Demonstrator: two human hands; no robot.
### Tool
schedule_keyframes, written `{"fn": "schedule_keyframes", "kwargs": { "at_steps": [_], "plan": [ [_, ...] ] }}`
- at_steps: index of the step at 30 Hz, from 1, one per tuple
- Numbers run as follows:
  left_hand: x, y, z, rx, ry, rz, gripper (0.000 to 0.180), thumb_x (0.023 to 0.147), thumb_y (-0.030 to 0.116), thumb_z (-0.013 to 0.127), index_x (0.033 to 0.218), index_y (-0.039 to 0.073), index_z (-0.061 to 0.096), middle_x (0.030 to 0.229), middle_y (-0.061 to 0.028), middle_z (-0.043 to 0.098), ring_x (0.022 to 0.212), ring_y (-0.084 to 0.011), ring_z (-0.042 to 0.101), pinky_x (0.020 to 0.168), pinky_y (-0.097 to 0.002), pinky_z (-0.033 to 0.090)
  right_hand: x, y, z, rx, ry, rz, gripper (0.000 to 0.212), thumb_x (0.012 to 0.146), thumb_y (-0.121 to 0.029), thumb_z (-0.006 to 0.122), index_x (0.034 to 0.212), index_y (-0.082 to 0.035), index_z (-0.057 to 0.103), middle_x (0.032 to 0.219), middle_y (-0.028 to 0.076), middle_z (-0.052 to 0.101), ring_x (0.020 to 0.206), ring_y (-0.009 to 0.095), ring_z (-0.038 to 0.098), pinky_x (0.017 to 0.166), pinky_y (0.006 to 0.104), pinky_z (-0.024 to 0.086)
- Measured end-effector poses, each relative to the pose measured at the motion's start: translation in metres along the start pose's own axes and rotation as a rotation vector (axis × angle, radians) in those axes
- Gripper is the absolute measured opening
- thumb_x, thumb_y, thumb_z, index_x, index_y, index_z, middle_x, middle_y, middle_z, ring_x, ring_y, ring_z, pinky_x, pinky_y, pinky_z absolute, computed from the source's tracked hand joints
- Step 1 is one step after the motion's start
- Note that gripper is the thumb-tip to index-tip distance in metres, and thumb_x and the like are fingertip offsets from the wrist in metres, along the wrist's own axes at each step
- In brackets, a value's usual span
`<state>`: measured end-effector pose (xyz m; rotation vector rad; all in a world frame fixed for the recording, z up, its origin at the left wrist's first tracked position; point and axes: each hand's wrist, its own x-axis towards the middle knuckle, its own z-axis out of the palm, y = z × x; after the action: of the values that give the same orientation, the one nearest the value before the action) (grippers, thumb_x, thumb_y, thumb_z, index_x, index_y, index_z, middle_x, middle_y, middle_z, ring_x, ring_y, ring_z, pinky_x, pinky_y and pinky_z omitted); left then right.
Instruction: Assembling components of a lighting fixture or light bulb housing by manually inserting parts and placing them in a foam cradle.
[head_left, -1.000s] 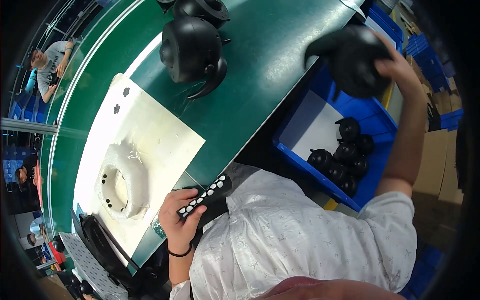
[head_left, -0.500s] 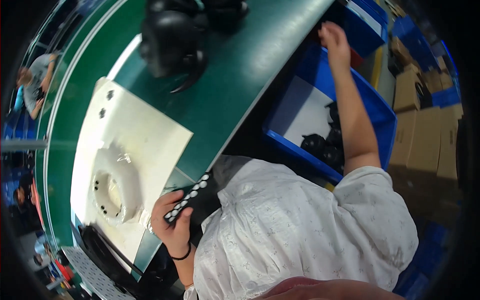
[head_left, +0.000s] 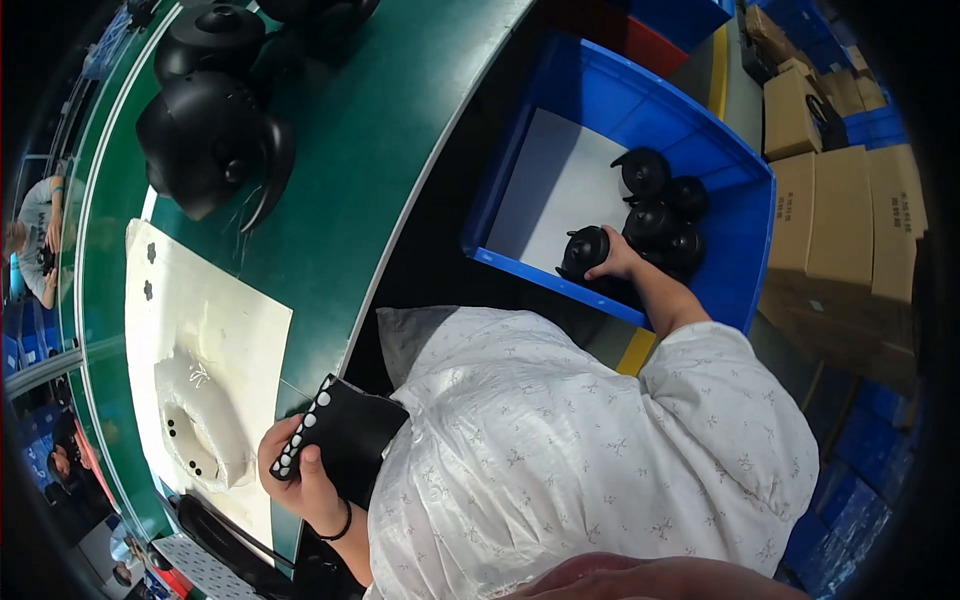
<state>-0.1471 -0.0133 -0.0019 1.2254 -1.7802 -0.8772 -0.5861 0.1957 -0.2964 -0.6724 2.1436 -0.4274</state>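
Our left hand (head_left: pixel 303 485) pinches white-dotted black sheet (head_left: pixel 352 428); our right hand (head_left: pixel 618 256) grips black teapot (head_left: pixel 582 250) inside blue bin (head_left: pixel 738 215).

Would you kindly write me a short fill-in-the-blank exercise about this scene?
The right hand grips a black pot inside a bin coloured ____.
The left hand holds a black piece with dots coloured ____.
The pale sheet lies on a table coloured ____.
The cardboard boxes appear on the picture's ____ side.

Missing words: blue; white; green; right.
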Motion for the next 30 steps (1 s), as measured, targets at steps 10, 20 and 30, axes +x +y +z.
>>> {"fn": "schedule_keyframes", "kwargs": {
  "at_steps": [10,20,30],
  "plan": [
    [-0.002,-0.001,-0.012,-0.112,-0.106,0.125,0.027,0.067,0.019,0.073,0.072,-0.001,0.055,0.086,-0.0155,0.062,0.077,-0.0250,0.059,0.069,-0.0315,0.045,-0.082,-0.136,-0.141,0.439,-0.058,-0.459,0.114,0.041,-0.032,0.084,0.133,-0.002,0.023,0.125,0.015,0.041,0.118,0.027,0.039,0.098,0.0356,0.031],
    [0.002,-0.009,-0.051,-0.361,-0.108,0.504,0.027,0.060,0.032,0.077,0.067,0.008,0.067,0.142,-0.0246,0.002,0.131,-0.0411,0.010,0.095,-0.0455,0.029,-0.128,-0.387,-0.030,0.839,-1.258,-1.018,0.095,0.062,-0.047,0.068,0.134,-0.004,0.024,0.130,0.013,0.038,0.119,0.025,0.039,0.098,0.0394,0.033],
    [-0.001,-0.007,-0.102,-0.176,0.551,0.136,0.081,0.076,0.009,0.066,0.138,0.006,0.014,0.127,-0.0093,0.041,0.105,-0.0111,0.045,0.087,-0.0216,0.034,-0.177,-0.586,0.123,0.108,-1.123,-1.561,0.095,0.064,-0.045,0.069,0.137,-0.011,0.018,0.132,0.008,0.034,0.126,0.021,0.027,0.101,0.0336,0.024]
  ]
}}
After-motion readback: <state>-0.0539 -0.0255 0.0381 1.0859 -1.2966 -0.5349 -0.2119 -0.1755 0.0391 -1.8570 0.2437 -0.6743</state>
